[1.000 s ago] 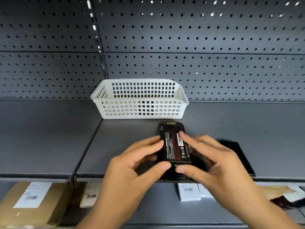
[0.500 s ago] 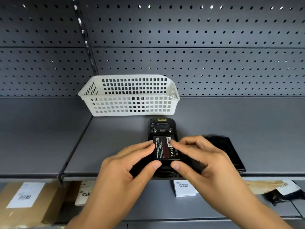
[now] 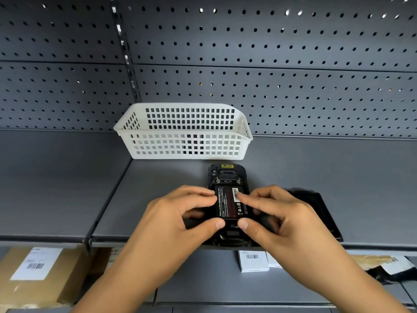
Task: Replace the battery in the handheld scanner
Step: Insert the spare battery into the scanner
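A black handheld scanner (image 3: 226,175) lies face down on the grey shelf (image 3: 316,177), its back open. A black battery (image 3: 229,203) with a red label and a small barcode sits in the open bay. My left hand (image 3: 180,220) grips the scanner's left side, fingertips on the battery's left edge and thumb at its lower end. My right hand (image 3: 282,220) mirrors it on the right, index fingertip on the barcode sticker and thumb at the lower end. A flat black piece (image 3: 316,211), perhaps the back cover, lies just right of my right hand.
A white perforated basket (image 3: 187,132) stands right behind the scanner, with something dark inside that I cannot make out. Pegboard forms the back wall. On the lower shelf lie a labelled cardboard box (image 3: 38,276), small white boxes (image 3: 252,260) and a torn package (image 3: 388,265).
The battery has gone from tilted above the scanner to lying flat in the bay. Both hands have stayed on the scanner, and it now lies a little nearer the basket.
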Action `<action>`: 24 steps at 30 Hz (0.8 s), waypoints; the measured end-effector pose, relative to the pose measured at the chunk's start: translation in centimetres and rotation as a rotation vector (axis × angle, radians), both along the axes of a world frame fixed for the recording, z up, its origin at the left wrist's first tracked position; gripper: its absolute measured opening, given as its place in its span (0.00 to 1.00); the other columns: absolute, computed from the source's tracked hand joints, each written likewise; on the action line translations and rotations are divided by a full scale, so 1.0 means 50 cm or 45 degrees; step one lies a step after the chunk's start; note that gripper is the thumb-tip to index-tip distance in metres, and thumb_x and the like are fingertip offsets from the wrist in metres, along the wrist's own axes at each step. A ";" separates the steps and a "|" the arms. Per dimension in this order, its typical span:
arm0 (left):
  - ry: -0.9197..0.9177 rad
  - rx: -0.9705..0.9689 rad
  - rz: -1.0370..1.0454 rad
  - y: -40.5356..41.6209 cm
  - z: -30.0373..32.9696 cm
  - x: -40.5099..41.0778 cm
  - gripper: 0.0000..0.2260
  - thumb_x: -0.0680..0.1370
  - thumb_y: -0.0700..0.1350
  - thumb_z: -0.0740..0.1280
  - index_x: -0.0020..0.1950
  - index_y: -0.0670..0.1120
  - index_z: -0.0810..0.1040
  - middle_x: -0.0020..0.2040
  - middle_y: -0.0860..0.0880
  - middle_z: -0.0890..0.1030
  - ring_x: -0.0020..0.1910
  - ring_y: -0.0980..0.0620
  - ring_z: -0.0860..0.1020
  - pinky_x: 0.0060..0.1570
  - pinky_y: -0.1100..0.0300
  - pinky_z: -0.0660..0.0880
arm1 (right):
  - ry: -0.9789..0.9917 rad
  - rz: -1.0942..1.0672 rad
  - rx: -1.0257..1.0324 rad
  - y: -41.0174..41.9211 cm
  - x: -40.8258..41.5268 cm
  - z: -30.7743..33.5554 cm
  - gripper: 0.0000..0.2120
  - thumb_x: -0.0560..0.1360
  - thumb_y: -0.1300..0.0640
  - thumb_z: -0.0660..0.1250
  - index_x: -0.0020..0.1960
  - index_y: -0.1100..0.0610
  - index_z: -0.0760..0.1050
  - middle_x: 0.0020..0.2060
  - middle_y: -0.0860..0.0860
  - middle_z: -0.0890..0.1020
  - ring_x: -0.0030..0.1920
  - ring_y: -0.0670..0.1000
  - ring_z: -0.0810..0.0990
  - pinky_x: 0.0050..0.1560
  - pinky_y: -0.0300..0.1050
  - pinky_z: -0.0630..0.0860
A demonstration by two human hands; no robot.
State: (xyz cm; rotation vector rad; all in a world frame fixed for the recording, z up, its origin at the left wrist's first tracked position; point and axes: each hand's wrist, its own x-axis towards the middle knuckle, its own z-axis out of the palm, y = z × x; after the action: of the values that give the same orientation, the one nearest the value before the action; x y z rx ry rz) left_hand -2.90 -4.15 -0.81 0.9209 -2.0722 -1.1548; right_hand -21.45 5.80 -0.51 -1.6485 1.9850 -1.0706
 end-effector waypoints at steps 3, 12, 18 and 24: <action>-0.019 0.030 -0.032 -0.009 0.004 0.001 0.14 0.68 0.45 0.78 0.52 0.55 0.85 0.56 0.64 0.81 0.47 0.60 0.84 0.51 0.63 0.80 | -0.018 -0.007 0.033 -0.002 -0.002 0.002 0.18 0.70 0.50 0.72 0.59 0.41 0.80 0.50 0.37 0.75 0.30 0.45 0.74 0.35 0.29 0.67; -0.070 -0.037 -0.058 -0.011 0.004 0.003 0.12 0.70 0.49 0.76 0.52 0.58 0.84 0.57 0.64 0.80 0.49 0.61 0.83 0.50 0.63 0.80 | -0.027 0.015 0.045 -0.006 -0.003 0.001 0.15 0.71 0.53 0.72 0.56 0.40 0.81 0.51 0.39 0.76 0.26 0.46 0.70 0.32 0.31 0.70; -0.165 -0.192 -0.090 -0.012 0.015 0.003 0.10 0.71 0.51 0.74 0.51 0.59 0.85 0.56 0.65 0.79 0.49 0.64 0.82 0.52 0.68 0.76 | 0.029 0.004 0.069 -0.007 -0.003 0.005 0.15 0.71 0.52 0.72 0.57 0.42 0.81 0.49 0.40 0.76 0.29 0.45 0.74 0.34 0.28 0.68; -0.272 -0.437 -0.107 0.000 0.088 -0.038 0.14 0.71 0.61 0.68 0.55 0.64 0.80 0.57 0.68 0.76 0.48 0.76 0.74 0.47 0.72 0.68 | -0.078 -0.046 -0.048 0.015 -0.073 0.066 0.15 0.72 0.52 0.71 0.58 0.43 0.80 0.45 0.43 0.80 0.38 0.43 0.78 0.43 0.31 0.69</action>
State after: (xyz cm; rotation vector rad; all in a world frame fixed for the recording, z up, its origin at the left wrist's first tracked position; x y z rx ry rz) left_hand -4.80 -4.14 3.57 0.8239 -2.4040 -0.7295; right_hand -25.11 6.53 2.79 -1.5845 1.9737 -1.1640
